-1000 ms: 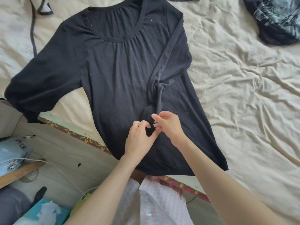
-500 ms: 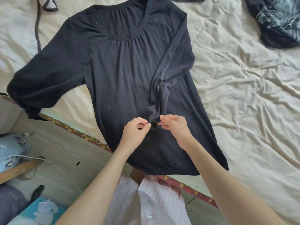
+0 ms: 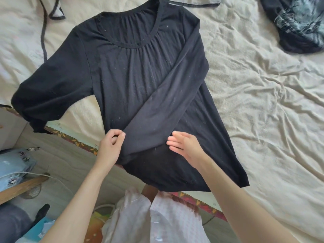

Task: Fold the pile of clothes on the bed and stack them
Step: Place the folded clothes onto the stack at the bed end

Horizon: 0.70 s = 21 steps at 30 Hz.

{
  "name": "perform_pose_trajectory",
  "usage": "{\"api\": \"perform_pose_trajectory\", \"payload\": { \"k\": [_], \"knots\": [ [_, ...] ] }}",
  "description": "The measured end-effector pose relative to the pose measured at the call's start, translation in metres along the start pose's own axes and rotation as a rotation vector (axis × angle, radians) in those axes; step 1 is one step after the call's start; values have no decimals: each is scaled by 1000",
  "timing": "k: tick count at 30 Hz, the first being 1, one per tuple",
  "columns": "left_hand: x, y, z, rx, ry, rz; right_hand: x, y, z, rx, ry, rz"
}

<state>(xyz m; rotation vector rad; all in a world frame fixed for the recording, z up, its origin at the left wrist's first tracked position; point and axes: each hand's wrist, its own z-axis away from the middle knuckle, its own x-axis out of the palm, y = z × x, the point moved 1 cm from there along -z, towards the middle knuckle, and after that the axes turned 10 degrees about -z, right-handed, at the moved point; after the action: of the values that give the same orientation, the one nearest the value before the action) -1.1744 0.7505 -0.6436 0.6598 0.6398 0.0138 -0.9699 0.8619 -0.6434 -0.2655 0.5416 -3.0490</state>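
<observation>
A black long-sleeved top [image 3: 133, 74] lies face up on the cream bed sheet [image 3: 263, 106], neckline far from me, hem hanging over the bed's near edge. Its right sleeve is folded diagonally across the body, flat and smooth. My left hand [image 3: 111, 148] pinches the cuff end of that sleeve at the top's left side. My right hand [image 3: 185, 146] hovers or rests with straight fingers over the lower part of the top, holding nothing. The other sleeve stretches out to the left, its cuff over the bed's corner.
A dark printed garment [image 3: 298, 23] lies bunched at the far right of the bed. A grey-edged cloth with a strap [image 3: 52, 13] sits at the far left. The floor, a wooden board [image 3: 21, 188] and bags lie left of the bed's patterned edge [image 3: 73, 137].
The folded sleeve, bunched and twisted near both hands before, now lies spread flat across the top. My left hand has drawn its cuff leftward; my right hand has let go and opened.
</observation>
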Motion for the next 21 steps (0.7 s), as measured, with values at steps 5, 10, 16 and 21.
{"api": "perform_pose_trajectory", "payload": {
  "k": [5,10,16,21],
  "knots": [
    [-17,-2,-13,-4,51,0,15,-36,-22,-41,-11,-207],
    [-27,-12,-31,-127,-76,-321,22,-77,-42,-84,6,-263],
    [-21,47,-58,155,103,-716,19,-126,-69,-168,18,-386],
    [21,131,-106,383,2,-548,14,-169,-92,-152,20,-527]
  ]
}}
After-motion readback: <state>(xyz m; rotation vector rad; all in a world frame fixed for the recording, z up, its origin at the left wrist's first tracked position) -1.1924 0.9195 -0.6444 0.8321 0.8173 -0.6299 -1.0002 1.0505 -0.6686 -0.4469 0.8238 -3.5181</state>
